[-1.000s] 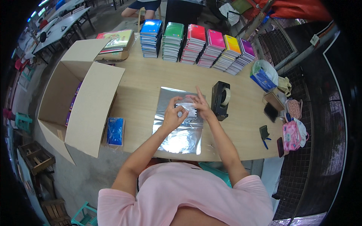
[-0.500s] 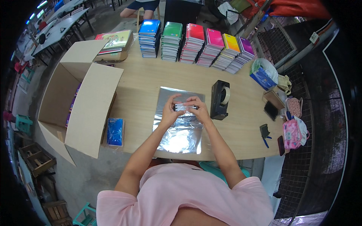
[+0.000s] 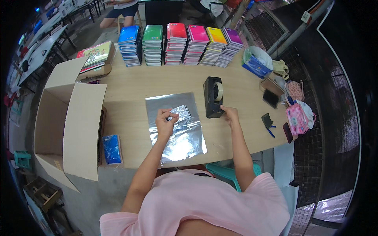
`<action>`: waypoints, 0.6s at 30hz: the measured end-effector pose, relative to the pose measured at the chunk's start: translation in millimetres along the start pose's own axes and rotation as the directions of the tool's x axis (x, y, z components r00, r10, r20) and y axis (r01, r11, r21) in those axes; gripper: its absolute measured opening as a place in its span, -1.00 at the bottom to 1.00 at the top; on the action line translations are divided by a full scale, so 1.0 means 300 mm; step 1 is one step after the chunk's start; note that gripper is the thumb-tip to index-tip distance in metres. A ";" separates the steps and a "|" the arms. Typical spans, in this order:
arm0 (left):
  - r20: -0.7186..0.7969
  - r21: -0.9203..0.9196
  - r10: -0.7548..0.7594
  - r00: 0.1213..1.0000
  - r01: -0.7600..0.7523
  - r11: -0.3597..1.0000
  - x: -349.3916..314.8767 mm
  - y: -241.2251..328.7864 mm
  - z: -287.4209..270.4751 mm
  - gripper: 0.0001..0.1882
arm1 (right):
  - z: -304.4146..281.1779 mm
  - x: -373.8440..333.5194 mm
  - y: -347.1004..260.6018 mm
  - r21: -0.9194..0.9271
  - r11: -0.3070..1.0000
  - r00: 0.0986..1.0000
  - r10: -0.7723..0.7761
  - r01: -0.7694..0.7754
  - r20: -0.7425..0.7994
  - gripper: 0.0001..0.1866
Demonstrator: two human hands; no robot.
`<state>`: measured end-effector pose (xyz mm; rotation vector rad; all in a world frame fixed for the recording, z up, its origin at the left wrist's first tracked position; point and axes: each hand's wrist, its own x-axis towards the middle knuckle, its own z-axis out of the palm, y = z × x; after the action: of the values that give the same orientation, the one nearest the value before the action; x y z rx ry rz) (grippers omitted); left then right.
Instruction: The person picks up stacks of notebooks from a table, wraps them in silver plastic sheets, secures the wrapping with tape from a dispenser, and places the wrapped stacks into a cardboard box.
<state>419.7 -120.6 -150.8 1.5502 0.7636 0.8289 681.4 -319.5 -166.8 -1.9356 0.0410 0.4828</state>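
My left hand (image 3: 164,122) pinches the left end of a small, shiny, clear-and-white wrapped piece (image 3: 182,113) with dark marks along its edge. The piece is over a silvery plastic sheet (image 3: 173,104) that lies on the table in front of me. At the near right corner of a black tape dispenser (image 3: 210,103) is my right hand (image 3: 231,115), its fingers drawn together at the dispenser's end. What they grip, if anything, is too small to make out. A roll of tape (image 3: 219,92) sits in the dispenser.
Stacks of coloured notebooks (image 3: 176,43) line the table's far edge. On the left stand an open cardboard box (image 3: 84,129) and a blue wrapped pack (image 3: 112,149). To the right are a brush (image 3: 271,98), a blue-handled tool (image 3: 269,128) and a pink bag (image 3: 300,118).
My right hand has let go of the small wrapped piece and moved right to the tape dispenser. My left hand keeps the piece. The whole view has shifted somewhat.
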 end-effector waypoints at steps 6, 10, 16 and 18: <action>0.038 0.004 -0.032 0.999 0.032 0.999 0.005 0.009 0.004 -0.87 | -0.013 -0.004 0.128 0.035 0.981 0.982 -0.189 0.190 -0.025 -0.84; 0.013 0.005 0.018 1.000 -0.018 1.000 -0.001 -0.014 -0.033 -0.88 | 0.063 -0.230 0.115 0.464 0.805 0.927 0.351 -0.371 0.132 -0.87; 0.031 0.012 0.061 0.998 -0.061 0.998 -0.008 0.007 -0.006 -0.88 | 0.117 -0.273 0.058 0.623 0.724 0.942 0.113 -0.296 0.316 -0.79; 0.043 0.019 0.051 0.998 -0.052 0.998 -0.007 0.014 0.001 -0.88 | 0.107 -0.252 0.119 0.657 0.699 0.959 0.207 -0.282 0.192 -0.81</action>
<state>419.0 -122.9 -146.9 1.6063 0.7052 0.8255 593.2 -320.0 -182.1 -1.1709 0.3692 0.6399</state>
